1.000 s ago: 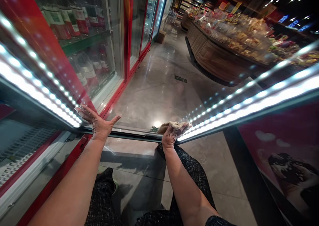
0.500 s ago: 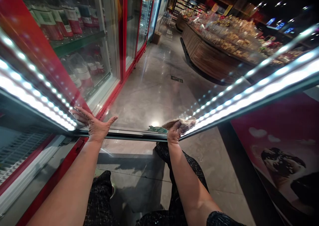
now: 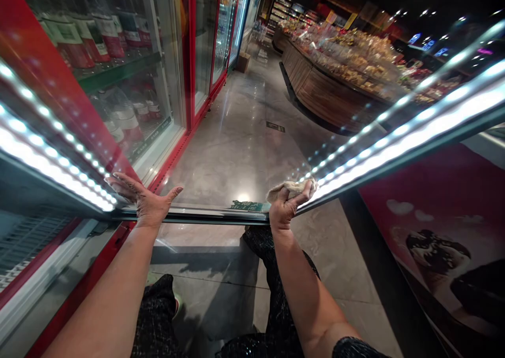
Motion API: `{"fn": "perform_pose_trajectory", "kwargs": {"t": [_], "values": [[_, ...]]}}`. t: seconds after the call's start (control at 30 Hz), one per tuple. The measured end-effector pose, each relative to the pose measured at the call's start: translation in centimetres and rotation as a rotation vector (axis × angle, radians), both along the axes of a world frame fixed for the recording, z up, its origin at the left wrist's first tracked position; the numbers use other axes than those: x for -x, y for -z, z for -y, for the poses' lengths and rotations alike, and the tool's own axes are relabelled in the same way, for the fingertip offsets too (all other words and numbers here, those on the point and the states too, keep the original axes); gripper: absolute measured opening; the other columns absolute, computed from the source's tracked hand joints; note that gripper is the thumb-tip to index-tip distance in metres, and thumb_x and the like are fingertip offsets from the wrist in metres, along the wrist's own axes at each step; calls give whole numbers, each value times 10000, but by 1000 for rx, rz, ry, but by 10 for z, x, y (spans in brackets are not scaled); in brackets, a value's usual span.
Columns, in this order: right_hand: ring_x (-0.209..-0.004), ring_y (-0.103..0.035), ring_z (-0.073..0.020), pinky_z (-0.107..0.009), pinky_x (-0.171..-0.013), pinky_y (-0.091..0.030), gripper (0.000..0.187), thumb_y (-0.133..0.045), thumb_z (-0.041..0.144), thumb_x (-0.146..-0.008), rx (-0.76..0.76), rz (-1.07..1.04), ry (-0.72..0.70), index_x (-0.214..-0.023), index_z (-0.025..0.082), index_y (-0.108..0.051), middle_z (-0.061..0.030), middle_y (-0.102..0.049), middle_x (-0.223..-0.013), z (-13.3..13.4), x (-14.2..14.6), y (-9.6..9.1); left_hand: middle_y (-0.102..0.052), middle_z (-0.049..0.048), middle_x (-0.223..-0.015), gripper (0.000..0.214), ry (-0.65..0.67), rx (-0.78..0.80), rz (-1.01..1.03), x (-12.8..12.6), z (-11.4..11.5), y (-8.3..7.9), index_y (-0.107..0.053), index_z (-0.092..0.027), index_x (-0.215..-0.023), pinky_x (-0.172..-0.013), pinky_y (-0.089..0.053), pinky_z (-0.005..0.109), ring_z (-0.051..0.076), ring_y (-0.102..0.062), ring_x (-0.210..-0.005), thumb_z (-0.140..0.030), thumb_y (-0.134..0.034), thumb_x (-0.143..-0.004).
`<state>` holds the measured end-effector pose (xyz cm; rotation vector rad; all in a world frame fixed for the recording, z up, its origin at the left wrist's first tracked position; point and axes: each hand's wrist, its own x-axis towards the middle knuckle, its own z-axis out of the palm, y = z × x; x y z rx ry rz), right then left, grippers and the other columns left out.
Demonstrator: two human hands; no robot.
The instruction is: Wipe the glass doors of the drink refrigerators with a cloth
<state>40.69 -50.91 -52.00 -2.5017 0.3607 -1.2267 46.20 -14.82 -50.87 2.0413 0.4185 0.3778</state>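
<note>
An open glass cooler door (image 3: 236,152) stands in front of me, its lower frame running across the middle of the view. My left hand (image 3: 144,200) lies flat on the glass near its lower left corner, fingers spread. My right hand (image 3: 286,208) grips a crumpled beige cloth (image 3: 290,188) and presses it on the glass near the lower right corner, beside the lit LED strip (image 3: 394,142). A small green sticker (image 3: 246,205) sits on the glass between my hands.
Red-framed drink coolers (image 3: 118,73) with bottles line the left side of the aisle. A long wooden display counter (image 3: 335,95) piled with packaged food stands at the right. A cardboard box (image 3: 243,61) sits far down the polished floor. An ice-cream poster (image 3: 437,247) is at lower right.
My right hand has slid the cloth to the right along the bottom of the glass, uncovering the green sticker. My left hand has stayed flat on the glass.
</note>
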Motion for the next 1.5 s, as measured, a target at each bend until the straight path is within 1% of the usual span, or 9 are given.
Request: {"fn": "perform_pose_trajectory", "kwargs": {"t": [0.13,0.23,0.5,0.8,0.93,1.07,1.13,1.33,1.5], "values": [[-1565,-249,-366,-696,-1212,-217,428,-449,270,-1034,398,73,47,-1442,167,-531,-224,-465,-1538,19,22,-43,-13,340,-1686,1523,5,21,-18,1,0,2,-9,-36,-1636,-1253,-39,656,469,13,-1588,-611,-904,-546],[-1591,-160,-372,-726,-1204,-182,434,-499,224,-1003,544,85,150,-1429,163,-559,-215,-479,-1538,49,41,-40,-18,331,-1689,1504,14,14,-5,1,0,2,-16,-41,-1637,-1257,-46,647,460,9,-1591,-601,-901,-558],[-1510,-359,-309,-708,-1199,-225,538,-409,112,-950,510,-275,106,-1423,264,-614,-123,-602,-1463,94,96,52,-31,311,-1696,1509,15,-13,35,6,1,-7,-17,-39,-1635,-1268,17,622,438,89,-1592,-617,-895,-553],[-1609,-41,-394,-734,-1157,-310,707,-402,277,-1040,481,140,146,-1657,115,-96,-309,-63,-1688,113,59,-50,-134,307,-1684,1441,6,-66,61,8,-1,-7,-93,-55,-1634,-1288,45,573,408,44,-1604,-657,-873,-582],[-1608,70,-393,-754,-1145,-320,746,-397,264,-1044,415,126,107,-1663,160,7,-286,75,-1699,85,57,-18,-150,297,-1684,1455,17,-36,74,8,0,-6,-85,-62,-1635,-1288,22,588,424,44,-1600,-673,-874,-576],[-1609,-56,-391,-724,-1134,-371,726,-436,247,-1036,406,69,173,-1660,143,-80,-318,-80,-1687,66,63,28,-155,295,-1682,1450,5,-43,71,9,0,-6,-84,-51,-1633,-1287,33,582,451,32,-1592,-657,-878,-581],[-1604,-99,-391,-738,-1161,-315,666,-414,225,-1034,459,43,180,-1643,111,-171,-331,-193,-1655,70,61,26,-126,300,-1688,1469,18,-24,66,8,0,-6,-55,-57,-1637,-1286,23,594,446,38,-1594,-646,-883,-576],[-1598,-63,-428,-771,-1175,-236,603,-423,249,-1012,535,100,159,-1583,72,-346,-308,-257,-1640,104,39,-32,-90,303,-1693,1490,35,24,49,8,0,-4,-31,-57,-1638,-1280,-11,620,439,52,-1596,-632,-893,-567],[-1592,-81,-434,-792,-1167,-208,652,-420,233,-997,555,89,131,-1621,103,-281,-289,-251,-1652,91,44,-10,-64,313,-1693,1502,34,49,34,7,-1,-2,-51,-32,-1630,-1279,-13,617,443,70,-1592,-628,-899,-543]]}}
